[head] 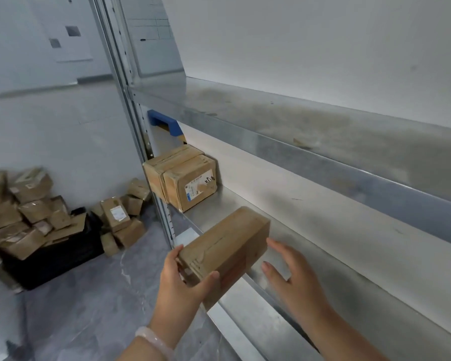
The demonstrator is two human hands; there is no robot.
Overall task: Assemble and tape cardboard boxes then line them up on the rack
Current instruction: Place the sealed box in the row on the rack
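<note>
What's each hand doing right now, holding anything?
Left hand: grips the near end of the cardboard box.
Right hand: open, fingers straight beside the box, holding nothing.

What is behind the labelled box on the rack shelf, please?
A second cardboard box stands pressed against the labelled box on the shelf. Beyond it, a blue handle-shaped thing shows; its lower part is covered by the boxes.

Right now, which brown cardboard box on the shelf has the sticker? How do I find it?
Find the grey metal rack and follow its lower shelf to the left end, where two brown cardboard boxes sit together. Pick the nearer box: unlike its neighbour, it shows a white printed label.
</note>
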